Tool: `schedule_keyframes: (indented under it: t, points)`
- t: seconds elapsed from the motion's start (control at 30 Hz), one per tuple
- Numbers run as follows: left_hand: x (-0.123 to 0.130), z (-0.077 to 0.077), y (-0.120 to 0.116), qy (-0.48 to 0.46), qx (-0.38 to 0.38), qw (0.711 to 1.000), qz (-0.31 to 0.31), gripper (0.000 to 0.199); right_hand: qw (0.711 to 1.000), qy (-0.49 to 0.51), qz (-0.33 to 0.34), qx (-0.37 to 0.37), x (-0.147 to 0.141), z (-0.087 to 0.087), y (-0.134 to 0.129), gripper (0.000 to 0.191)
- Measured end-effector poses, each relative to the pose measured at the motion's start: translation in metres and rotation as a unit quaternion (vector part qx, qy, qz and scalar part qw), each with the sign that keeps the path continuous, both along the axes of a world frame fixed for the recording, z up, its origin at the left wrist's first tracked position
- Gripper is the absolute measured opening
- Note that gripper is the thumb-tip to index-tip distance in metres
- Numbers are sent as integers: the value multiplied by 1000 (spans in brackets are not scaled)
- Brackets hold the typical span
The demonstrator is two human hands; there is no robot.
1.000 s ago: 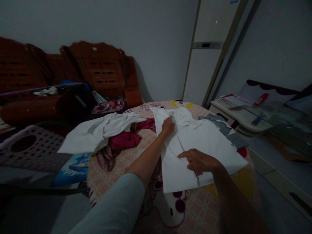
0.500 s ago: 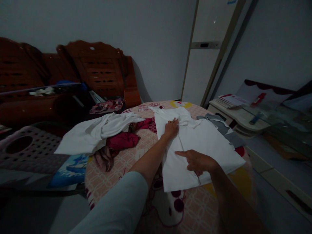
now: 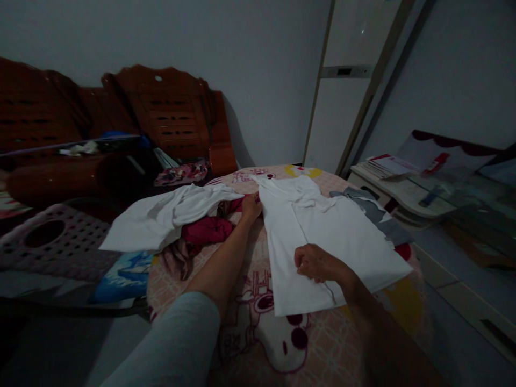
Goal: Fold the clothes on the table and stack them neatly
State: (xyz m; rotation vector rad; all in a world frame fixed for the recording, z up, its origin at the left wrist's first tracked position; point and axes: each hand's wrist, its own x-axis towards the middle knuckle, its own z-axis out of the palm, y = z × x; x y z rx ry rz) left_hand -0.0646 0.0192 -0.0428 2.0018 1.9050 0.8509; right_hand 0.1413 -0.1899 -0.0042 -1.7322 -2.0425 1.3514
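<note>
A white collared shirt (image 3: 342, 231) lies spread on the round table, its collar toward the far side. A long crease or seam runs down its left part. My right hand (image 3: 318, 263) rests over the shirt's lower middle, fingers curled in and seeming to pinch its fabric. At the shirt's far left edge is my left hand (image 3: 252, 208), beside the dark red cloth; its fingers are bent, and what they hold, if anything, is hidden. To the left lies a heap with a white garment (image 3: 149, 217) over a dark red garment (image 3: 207, 230).
A patterned pink cloth (image 3: 322, 349) covers the table. Grey clothing (image 3: 365, 207) lies at its right edge. A perforated plastic basket (image 3: 76, 242) and a wooden sofa (image 3: 161, 118) stand left. A tall white cabinet unit (image 3: 342, 113) stands behind, with a low stand (image 3: 411, 188) to the right.
My left hand has moved left from the shirt's upper part to its left edge. My right hand's extended index finger has curled in. The view has shifted slightly.
</note>
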Motion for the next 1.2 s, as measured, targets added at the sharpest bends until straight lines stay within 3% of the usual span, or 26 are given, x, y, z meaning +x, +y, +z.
schedule_keyframes:
  t: [0.1,0.2,0.3,0.37,0.5,0.6,0.7,0.87,0.93,1.0,1.1,1.2]
  points:
    - [-4,-1,1,20,-40,999,-22,42,996,-25,11,88,-14,9,-6,5]
    - [2,-3,4,20,-60,998,-30,43,980,-38,89,172,-36,14,-19,14]
    - [3,-7,8,-6,-60,998,-27,46,952,-109,176,227,-58,5,-34,30]
    - [0,-9,11,-45,-46,997,-43,51,929,-148,231,248,-66,-3,-40,42]
    - [-10,-12,15,-179,-88,971,-134,48,910,-177,290,238,-67,-7,-41,32]
    - [-15,-13,15,-280,-153,932,-170,46,908,-194,290,232,-64,-2,-36,31]
    - [-14,-15,14,-329,-142,921,-152,42,910,-199,275,237,-63,1,-35,38]
    - [-9,-17,14,-323,-99,934,-118,36,917,-192,245,248,-59,-5,-43,30]
    - [-6,-16,14,-283,-99,948,-109,37,914,-188,253,256,-55,-9,-46,16]
    - [-3,-14,14,-230,-94,965,-89,41,915,-172,258,259,-53,-10,-47,16]
    - [0,-8,14,-167,-83,981,-57,49,933,-118,221,258,-57,-6,-45,16]
    - [-2,-2,15,-136,-67,988,-36,54,961,-51,179,207,-70,0,-41,11]
